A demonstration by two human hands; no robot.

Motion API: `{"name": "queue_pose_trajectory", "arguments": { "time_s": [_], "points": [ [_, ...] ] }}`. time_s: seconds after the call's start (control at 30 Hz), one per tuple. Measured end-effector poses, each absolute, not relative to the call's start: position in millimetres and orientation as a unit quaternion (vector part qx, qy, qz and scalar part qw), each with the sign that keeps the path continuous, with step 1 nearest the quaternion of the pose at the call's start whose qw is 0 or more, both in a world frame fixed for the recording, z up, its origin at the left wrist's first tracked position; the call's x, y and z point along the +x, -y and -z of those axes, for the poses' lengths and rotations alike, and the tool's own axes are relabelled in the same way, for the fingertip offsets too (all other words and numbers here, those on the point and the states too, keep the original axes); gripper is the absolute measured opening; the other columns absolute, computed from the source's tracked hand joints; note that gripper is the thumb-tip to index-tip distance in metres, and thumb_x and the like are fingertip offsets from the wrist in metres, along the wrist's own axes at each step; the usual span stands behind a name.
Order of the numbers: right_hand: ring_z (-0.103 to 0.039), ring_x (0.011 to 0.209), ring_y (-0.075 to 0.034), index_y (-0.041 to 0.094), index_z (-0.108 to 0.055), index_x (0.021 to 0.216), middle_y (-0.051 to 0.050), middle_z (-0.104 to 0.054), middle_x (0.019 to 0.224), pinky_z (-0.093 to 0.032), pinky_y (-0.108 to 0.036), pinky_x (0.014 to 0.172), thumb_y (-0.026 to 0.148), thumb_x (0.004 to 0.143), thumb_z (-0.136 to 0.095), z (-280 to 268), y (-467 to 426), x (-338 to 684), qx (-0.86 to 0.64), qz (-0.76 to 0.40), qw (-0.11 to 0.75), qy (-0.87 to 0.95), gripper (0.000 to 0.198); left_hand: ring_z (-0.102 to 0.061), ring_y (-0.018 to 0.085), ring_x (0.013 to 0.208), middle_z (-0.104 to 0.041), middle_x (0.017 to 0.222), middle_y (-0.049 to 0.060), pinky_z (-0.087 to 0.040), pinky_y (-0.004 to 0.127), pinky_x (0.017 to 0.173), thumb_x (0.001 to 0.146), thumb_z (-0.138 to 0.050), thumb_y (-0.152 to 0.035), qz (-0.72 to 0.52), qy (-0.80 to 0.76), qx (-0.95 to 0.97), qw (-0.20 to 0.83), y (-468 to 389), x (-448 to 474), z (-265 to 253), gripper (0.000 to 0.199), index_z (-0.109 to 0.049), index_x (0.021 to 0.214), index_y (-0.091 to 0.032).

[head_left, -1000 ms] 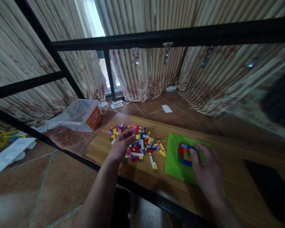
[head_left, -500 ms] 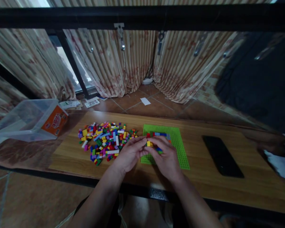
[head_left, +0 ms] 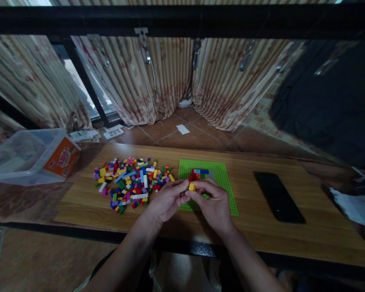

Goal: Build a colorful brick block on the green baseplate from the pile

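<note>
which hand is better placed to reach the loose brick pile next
Probably left: the left hand is nearer the loose brick pile; the right hand, at the yellow brick, is farther off.

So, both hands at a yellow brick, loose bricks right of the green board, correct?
Wrong side: the head view shows the loose bricks left of the green board. The left hand and right hand are both at a yellow brick, yes.

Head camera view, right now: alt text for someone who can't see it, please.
A person's left hand and right hand hold a small yellow brick between them, over a green baseplate with colored bricks on it. Left of it, loose bricks lie spread on a wooden table; right, a flat black object.
</note>
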State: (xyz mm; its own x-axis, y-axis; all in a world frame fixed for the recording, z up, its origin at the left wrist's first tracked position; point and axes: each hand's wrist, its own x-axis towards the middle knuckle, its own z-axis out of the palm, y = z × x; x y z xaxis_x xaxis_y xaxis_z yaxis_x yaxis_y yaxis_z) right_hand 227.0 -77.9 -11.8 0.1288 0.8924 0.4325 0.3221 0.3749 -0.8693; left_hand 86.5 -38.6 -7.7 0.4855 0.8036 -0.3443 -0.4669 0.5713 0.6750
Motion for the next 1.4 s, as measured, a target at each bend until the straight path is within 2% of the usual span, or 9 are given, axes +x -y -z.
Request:
{"name": "queue_pose_trajectory", "arguments": {
  "time_s": [0.2, 0.27, 0.4, 0.63, 0.8, 0.93, 1.07, 1.23, 1.4],
  "points": [
    [-0.058, 0.066, -0.011, 0.023, -0.070, 0.087, 0.002, -0.065, 0.076, -0.049, -0.025, 0.063, 0.026, 0.077, -0.075, 16, 74, 225, -0.505, -0.318, 0.604, 0.529, 0.012, -0.067, 0.010, 0.075, -0.071, 0.081, 0.003, -0.055, 0.020, 0.073, 0.073, -0.077, -0.018, -0.419, -0.360, 0.215, 0.806, 36, 85, 7, 0.011, -0.069, 0.079, -0.012],
    [-0.061, 0.065, -0.012, 0.023, -0.069, 0.090, 0.003, -0.066, 0.075, -0.051, -0.026, 0.064, 0.030, 0.077, -0.074, 13, 72, 231, -0.517, -0.335, 0.621, 0.485, 0.016, -0.066, 0.011, 0.071, -0.071, 0.079, 0.004, -0.055, 0.020, 0.069, 0.079, -0.070, -0.016, -0.419, -0.380, 0.207, 0.798, 33, 80, 5, 0.005, -0.068, 0.080, -0.011],
    [-0.065, 0.065, -0.014, 0.026, -0.067, 0.105, 0.004, -0.067, 0.077, -0.055, -0.030, 0.066, 0.034, 0.072, -0.077, 11, 68, 259, -0.549, -0.337, 0.637, 0.423, 0.036, -0.062, 0.010, 0.061, -0.066, 0.071, 0.004, -0.047, 0.016, 0.049, 0.087, -0.058, -0.016, -0.421, -0.403, 0.218, 0.783, 21, 62, 0, 0.011, -0.067, 0.085, -0.011],
    [-0.069, 0.077, -0.019, 0.021, -0.069, 0.091, -0.002, -0.073, 0.082, -0.055, -0.036, 0.076, 0.038, 0.066, -0.079, 30, 70, 308, -0.617, -0.375, 0.528, 0.447, 0.032, -0.057, 0.008, 0.058, -0.065, 0.077, 0.004, -0.041, 0.016, 0.044, 0.083, -0.055, -0.019, -0.480, -0.450, 0.240, 0.714, 3, 29, -7, 0.018, -0.067, 0.093, -0.010],
    [-0.068, 0.085, -0.022, 0.023, -0.070, 0.094, -0.004, -0.073, 0.091, -0.052, -0.038, 0.080, 0.038, 0.075, -0.072, 35, 77, 314, -0.633, -0.334, 0.472, 0.515, 0.024, -0.052, 0.007, 0.057, -0.064, 0.076, 0.000, -0.042, 0.017, 0.052, 0.071, -0.065, -0.025, -0.503, -0.542, 0.320, 0.593, -1, 20, -7, 0.025, -0.067, 0.093, -0.012],
    [-0.063, 0.101, -0.024, 0.028, -0.075, 0.091, -0.004, -0.067, 0.106, -0.049, -0.040, 0.086, 0.039, 0.074, -0.073, 41, 77, 312, -0.610, -0.303, 0.460, 0.570, 0.020, -0.041, 0.009, 0.046, -0.055, 0.058, -0.003, -0.028, 0.020, 0.043, 0.074, -0.059, -0.036, -0.451, -0.647, 0.466, 0.401, -6, 11, -1, 0.022, -0.065, 0.078, -0.015],
    [-0.058, 0.110, -0.025, 0.031, -0.076, 0.090, -0.005, -0.060, 0.112, -0.046, -0.042, 0.092, 0.037, 0.072, -0.075, 50, 76, 311, -0.618, -0.291, 0.449, 0.576, 0.019, -0.041, 0.011, 0.047, -0.043, 0.046, -0.004, -0.029, 0.023, 0.048, 0.079, -0.053, -0.039, -0.381, -0.688, 0.568, 0.243, -11, 3, 1, 0.027, -0.063, 0.067, -0.016],
    [-0.055, 0.115, -0.026, 0.032, -0.076, 0.093, -0.006, -0.058, 0.120, -0.046, -0.042, 0.089, 0.036, 0.073, -0.075, 56, 77, 314, -0.627, -0.286, 0.445, 0.572, 0.020, -0.052, 0.015, 0.055, -0.055, 0.053, 0.001, -0.035, 0.025, 0.054, 0.081, -0.049, -0.038, -0.321, -0.713, 0.601, 0.165, -10, 0, -4, 0.031, -0.069, 0.076, -0.015],
    [-0.055, 0.116, -0.026, 0.033, -0.076, 0.092, -0.005, -0.059, 0.120, -0.046, -0.042, 0.091, 0.038, 0.073, -0.076, 57, 76, 315, -0.615, -0.292, 0.458, 0.572, 0.020, -0.064, 0.023, 0.073, -0.071, 0.076, 0.008, -0.042, 0.028, 0.063, 0.084, -0.046, -0.040, -0.225, -0.748, 0.617, 0.097, -10, -2, -4, 0.038, -0.074, 0.098, -0.018]
  ]
}}
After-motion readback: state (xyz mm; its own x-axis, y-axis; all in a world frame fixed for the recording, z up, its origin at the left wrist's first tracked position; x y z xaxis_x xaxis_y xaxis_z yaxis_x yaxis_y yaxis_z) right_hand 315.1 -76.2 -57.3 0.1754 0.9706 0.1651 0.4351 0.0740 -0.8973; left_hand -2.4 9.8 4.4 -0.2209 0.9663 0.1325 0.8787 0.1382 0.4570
